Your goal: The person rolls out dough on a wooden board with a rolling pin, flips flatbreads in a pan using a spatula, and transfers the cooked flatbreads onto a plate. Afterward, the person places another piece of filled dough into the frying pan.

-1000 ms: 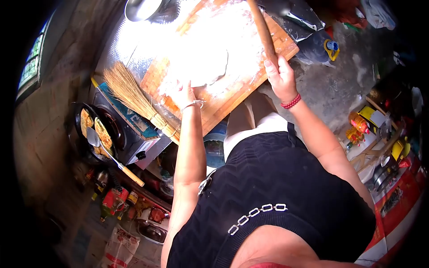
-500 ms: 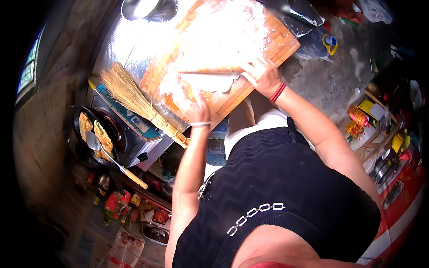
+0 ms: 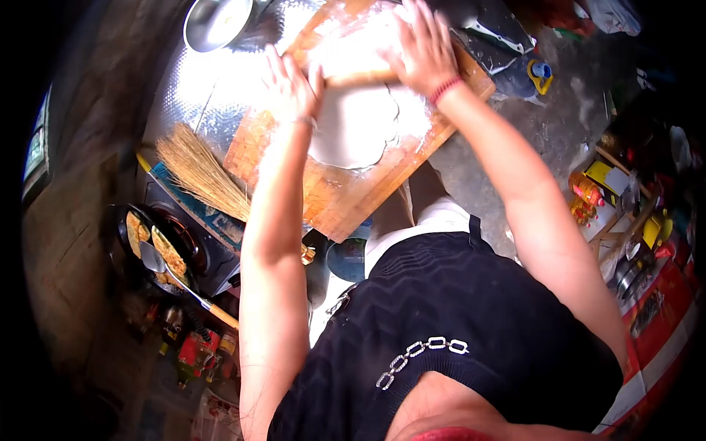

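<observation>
A pale rolling pin [image 3: 362, 77] lies across a thin sheet of dough [image 3: 351, 132] on a floured wooden board [image 3: 334, 202]. My left hand [image 3: 296, 92] rests on the pin's left end, its fingers stretched forward and apart. Over the other end lies my right hand [image 3: 426, 59], palm down with long, spread fingers and a red bead bracelet at the wrist. Neither hand is wrapped round the pin. Much of the dough shows on the near side of the pin; glare washes out the flour beyond it.
A metal bowl [image 3: 218, 23] stands at the board's far left. Left of the board are a straw brush [image 3: 202, 170] and a pan [image 3: 121, 246] on a stove, holding browned food and a spatula [image 3: 193, 294]. A bottle with a yellow handle [image 3: 540, 77] is at the right.
Both hands have pushed the rolling pin forward, away from my body. Their fingers have straightened out. More of the dough sheet shows on the near side.
</observation>
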The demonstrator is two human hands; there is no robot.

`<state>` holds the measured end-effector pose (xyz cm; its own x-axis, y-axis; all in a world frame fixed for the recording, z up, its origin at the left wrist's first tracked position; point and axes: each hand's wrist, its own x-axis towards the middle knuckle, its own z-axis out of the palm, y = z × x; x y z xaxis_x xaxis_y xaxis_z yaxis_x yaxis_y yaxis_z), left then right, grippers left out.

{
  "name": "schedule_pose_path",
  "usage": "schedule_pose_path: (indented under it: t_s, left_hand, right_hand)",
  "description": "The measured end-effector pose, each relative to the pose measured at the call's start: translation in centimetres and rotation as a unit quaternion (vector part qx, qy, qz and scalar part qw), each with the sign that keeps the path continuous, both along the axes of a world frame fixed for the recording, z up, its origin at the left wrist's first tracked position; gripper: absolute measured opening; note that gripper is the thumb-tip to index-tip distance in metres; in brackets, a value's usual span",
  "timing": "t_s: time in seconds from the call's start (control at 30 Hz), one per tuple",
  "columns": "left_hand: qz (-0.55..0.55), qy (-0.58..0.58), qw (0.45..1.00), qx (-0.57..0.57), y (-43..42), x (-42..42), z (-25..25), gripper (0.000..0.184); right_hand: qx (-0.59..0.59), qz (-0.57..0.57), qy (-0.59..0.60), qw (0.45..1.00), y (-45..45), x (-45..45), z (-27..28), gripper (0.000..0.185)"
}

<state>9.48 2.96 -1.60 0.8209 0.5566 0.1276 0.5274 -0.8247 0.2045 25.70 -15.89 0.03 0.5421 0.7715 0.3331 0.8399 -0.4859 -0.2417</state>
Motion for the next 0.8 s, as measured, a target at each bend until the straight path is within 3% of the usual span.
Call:
schedule_pose_path:
  t_s: [0.13, 0.2, 0.33, 0.37, 0.4, 0.43, 0.5, 0.53, 0.57, 0.67, 0.7, 0.77, 0.8]
  left_hand:
    - [-0.155, -0.005, 0.988, -0.024, -2.2, -7.5, 0.4, 0.062]
    - [-0.082, 0.002, 0.997, -0.005, -1.0, -5.7, -0.1, 0.061]
    - [0.111, -0.052, 0.992, -0.027, 2.6, 2.1, -0.4, 0.058]
    - [0.135, -0.049, 0.989, -0.044, 2.8, 2.7, -0.6, 0.057]
    - [0.158, -0.046, 0.985, -0.059, 3.0, 3.0, -0.7, 0.057]
    - [0.182, -0.044, 0.98, -0.072, 3.2, 3.1, -0.7, 0.057]
    - [0.218, -0.029, 0.972, -0.082, 3.6, 3.8, -0.6, 0.057]
    - [0.234, -0.022, 0.968, -0.086, 3.8, 4.2, -0.3, 0.057]
    - [0.241, -0.033, 0.966, -0.085, 4.0, 4.7, -0.1, 0.053]
    - [0.242, -0.05, 0.96, -0.135, 4.4, 5.1, 0.3, 0.049]
    - [0.237, -0.068, 0.953, -0.175, 4.9, 4.8, 0.1, 0.044]
    - [0.145, -0.158, 0.971, -0.107, 4.9, 2.6, 0.2, 0.043]
    - [0.098, -0.2, 0.972, -0.071, 4.6, 1.0, 0.4, 0.043]
  right_hand:
    - [-0.107, 0.048, 0.043, 0.992, -3.6, -5.4, -0.1, 0.077]
    - [-0.083, 0.034, 0.01, 0.996, -1.2, -2.7, -0.5, 0.075]
    - [0.009, -0.006, -0.109, 0.994, 5.1, 2.2, 0.9, 0.053]
    - [0.05, -0.006, -0.069, 0.996, 6.2, 4.0, -0.2, 0.051]
    - [0.14, 0.016, -0.082, 0.987, 6.9, 4.8, -0.3, 0.038]
    - [0.005, 0.041, -0.045, 0.998, 6.2, 5.3, -0.6, 0.045]
    - [-0.027, 0.187, -0.029, 0.982, 4.6, 5.9, -0.4, 0.051]
    - [0.074, 0.3, -0.045, 0.95, 4.0, 5.2, 0.8, 0.047]
    - [0.046, 0.331, -0.066, 0.94, 3.5, 4.9, 1.4, 0.045]
    - [-0.039, 0.296, -0.098, 0.949, 2.8, 6.4, 0.3, 0.034]
    - [-0.019, 0.284, -0.101, 0.953, 2.9, 6.5, 0.8, 0.033]
    - [0.024, 0.261, -0.1, 0.96, 3.6, 6.3, 2.0, 0.03]
    - [-0.018, 0.257, -0.049, 0.965, 3.2, 5.2, 2.6, 0.029]
